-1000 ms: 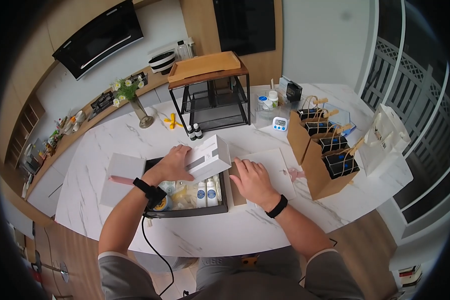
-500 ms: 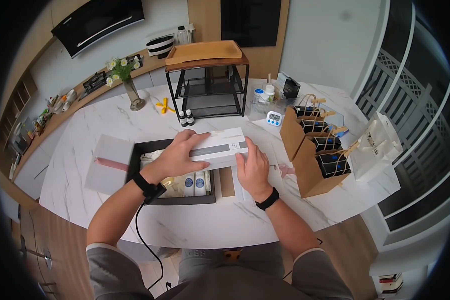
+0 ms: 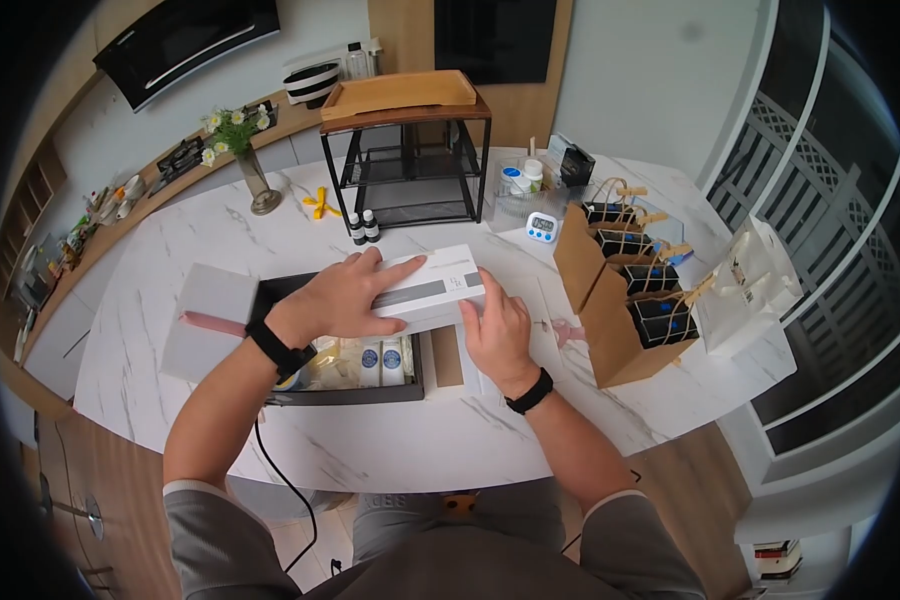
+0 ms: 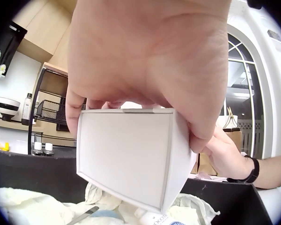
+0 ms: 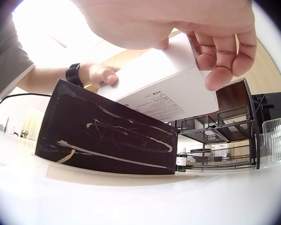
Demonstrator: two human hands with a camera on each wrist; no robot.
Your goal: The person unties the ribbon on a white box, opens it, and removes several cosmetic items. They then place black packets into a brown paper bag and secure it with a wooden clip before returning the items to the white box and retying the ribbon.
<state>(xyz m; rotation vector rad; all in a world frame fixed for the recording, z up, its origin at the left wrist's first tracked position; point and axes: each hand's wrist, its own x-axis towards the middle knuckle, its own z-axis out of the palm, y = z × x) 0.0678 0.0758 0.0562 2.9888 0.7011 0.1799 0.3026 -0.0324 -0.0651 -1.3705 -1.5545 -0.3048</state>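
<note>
A white carton with a grey stripe (image 3: 432,290) hovers tilted over an open dark gift box (image 3: 370,393). From above, my left hand (image 3: 335,303) grips the carton's left part, thumb on the near side and fingers over the far side. My right hand (image 3: 502,340) holds its right end; the right wrist view shows the fingertips (image 5: 220,78) curled at that end. Below, white bottles with blue labels (image 3: 381,365) lie among crumpled pale paper in the dark box. In the left wrist view the carton's plain end (image 4: 124,154) faces the camera.
The grey lid with a pink ribbon (image 3: 210,322) lies left. Two dark bottles (image 3: 364,227) stand before a black mesh rack (image 3: 410,212). A timer (image 3: 541,228) stands at the back right, near brown paper bags (image 3: 610,345) holding black boxes. A white bag (image 3: 750,290) stands beyond.
The carton has swung to a flatter tilt and shifted right in my left hand. My right hand has come up from beside the dark box and taken hold of the carton's right end.
</note>
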